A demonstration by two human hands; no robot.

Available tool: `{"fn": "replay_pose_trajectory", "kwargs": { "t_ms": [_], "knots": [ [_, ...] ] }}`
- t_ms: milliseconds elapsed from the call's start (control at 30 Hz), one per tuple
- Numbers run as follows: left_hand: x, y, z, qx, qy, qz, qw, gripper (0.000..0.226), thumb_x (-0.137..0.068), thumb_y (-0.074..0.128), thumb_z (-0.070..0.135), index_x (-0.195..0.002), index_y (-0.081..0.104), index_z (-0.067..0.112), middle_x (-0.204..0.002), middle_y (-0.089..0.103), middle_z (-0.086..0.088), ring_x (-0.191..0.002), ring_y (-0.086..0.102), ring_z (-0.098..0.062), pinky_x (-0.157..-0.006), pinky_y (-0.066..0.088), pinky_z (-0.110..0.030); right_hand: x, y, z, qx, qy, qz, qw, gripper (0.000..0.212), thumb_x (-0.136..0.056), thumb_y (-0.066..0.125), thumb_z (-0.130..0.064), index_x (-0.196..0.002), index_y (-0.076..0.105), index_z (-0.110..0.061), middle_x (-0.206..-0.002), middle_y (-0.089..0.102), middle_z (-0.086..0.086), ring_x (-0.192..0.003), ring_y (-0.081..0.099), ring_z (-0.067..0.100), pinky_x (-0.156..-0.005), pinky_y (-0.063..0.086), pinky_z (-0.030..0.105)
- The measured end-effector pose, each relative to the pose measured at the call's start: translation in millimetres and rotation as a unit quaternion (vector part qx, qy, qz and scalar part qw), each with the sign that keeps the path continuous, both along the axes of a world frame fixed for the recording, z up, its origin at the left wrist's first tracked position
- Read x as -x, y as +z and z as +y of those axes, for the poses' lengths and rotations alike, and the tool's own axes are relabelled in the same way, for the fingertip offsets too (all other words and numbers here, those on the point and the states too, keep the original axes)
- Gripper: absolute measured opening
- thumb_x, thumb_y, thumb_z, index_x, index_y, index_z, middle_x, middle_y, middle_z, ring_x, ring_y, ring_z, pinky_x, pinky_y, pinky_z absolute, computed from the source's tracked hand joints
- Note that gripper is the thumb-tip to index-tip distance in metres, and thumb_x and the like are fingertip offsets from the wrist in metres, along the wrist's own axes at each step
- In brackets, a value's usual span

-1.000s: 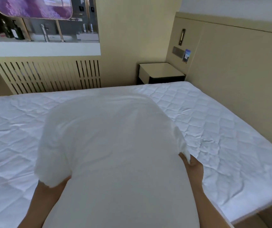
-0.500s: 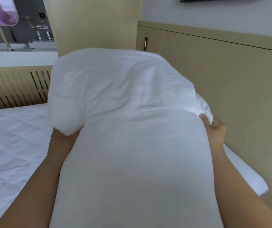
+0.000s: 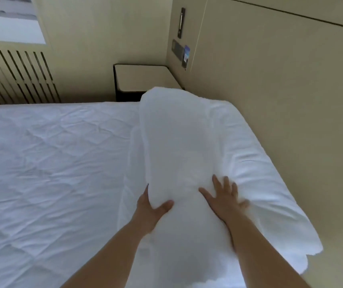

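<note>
1. Top pillow (image 3: 176, 142) lies lengthwise on the lower pillow (image 3: 249, 163) at the head of the bed (image 3: 52, 163), beside the headboard (image 3: 280, 100), with its far end pointing toward the nightstand (image 3: 143, 77)
2. Left hand (image 3: 149, 206) grips the near left edge, thumb on top and fingers tucked out of sight below; use this hold to steer, not to lift
3. Right hand (image 3: 222, 196) lies flat on top with fingers spread, holding nothing; press lightly so the filling settles evenly
4. Top pillow seems to sit left of the lower one's middle, so the step likely calls for a nudge toward the headboard until the edges line up
5. Smooth from the near end toward the far end, since soft filling will probably bunch if pushed hard in one spot
6. Let go with the left hand only once the stack sits square
</note>
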State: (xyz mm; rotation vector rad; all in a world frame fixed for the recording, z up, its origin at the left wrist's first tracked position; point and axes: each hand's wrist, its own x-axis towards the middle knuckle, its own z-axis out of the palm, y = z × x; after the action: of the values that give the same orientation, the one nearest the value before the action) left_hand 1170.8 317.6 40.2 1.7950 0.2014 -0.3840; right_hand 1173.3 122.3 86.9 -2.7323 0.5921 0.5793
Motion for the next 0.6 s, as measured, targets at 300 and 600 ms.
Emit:
{"fn": "replay_pose_trajectory", "kwargs": {
  "t_ms": [300,600],
  "knots": [
    [-6,-23,16,-0.020,0.139,0.040,0.989,0.079,-0.059,0.066,0.021,-0.133,0.043,0.007,-0.130,0.053,-0.017,-0.120,0.048,-0.031,-0.093,0.036,-0.032,-3,-36,29,0.002,0.061,-0.002,0.998,0.079,-0.087,0.027,-0.066,-0.145,-0.015,-0.033,-0.153,-0.024,0.000,-0.141,-0.021,0.024,-0.110,-0.004,0.056],
    [-104,25,70,-0.017,0.273,-0.021,0.962,0.049,-0.087,0.055,0.006,-0.134,0.043,0.006,-0.131,0.050,-0.018,-0.123,0.045,-0.034,-0.100,0.035,-0.032,-6,-12,6,0.062,0.138,-0.204,0.967,0.083,-0.071,0.001,-0.073,-0.143,0.016,-0.034,-0.152,0.012,-0.007,-0.139,0.004,0.006,-0.104,0.000,0.042]
  ]
}}
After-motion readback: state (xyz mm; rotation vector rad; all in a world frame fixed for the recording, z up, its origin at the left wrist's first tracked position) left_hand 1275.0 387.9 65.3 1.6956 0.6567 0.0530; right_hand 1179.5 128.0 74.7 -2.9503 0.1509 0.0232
